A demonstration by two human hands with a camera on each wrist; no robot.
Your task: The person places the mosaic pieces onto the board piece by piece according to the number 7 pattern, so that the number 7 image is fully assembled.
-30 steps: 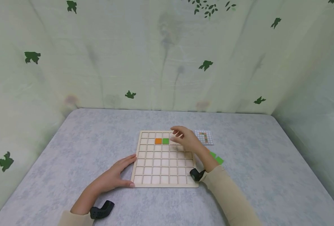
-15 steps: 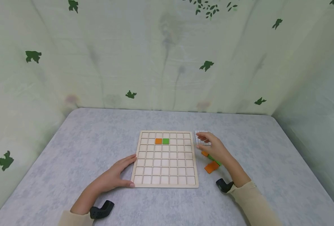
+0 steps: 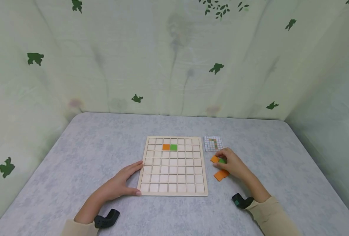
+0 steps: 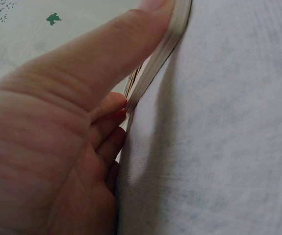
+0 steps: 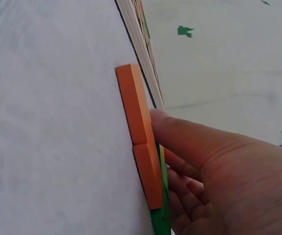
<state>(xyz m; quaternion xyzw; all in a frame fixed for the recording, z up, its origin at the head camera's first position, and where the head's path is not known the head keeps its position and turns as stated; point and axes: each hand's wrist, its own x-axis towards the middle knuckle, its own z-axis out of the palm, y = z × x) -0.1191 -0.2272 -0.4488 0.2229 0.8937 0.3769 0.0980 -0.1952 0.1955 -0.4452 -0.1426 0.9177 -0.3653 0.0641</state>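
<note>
Currently the right hand (image 3: 233, 163), thumb and fingertips apart, is at a green tile (image 3: 222, 161) (whether gripped, I cannot tell) beside the wooden grid board (image 3: 173, 169), whose edge the spread left hand (image 3: 119, 184) touches

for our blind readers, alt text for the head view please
A person's right hand is at loose orange and green tiles on a table; the left hand touches the left edge of a wooden grid board. The board holds an orange tile and a green tile side by side; a small patterned card lies to its right.
</note>
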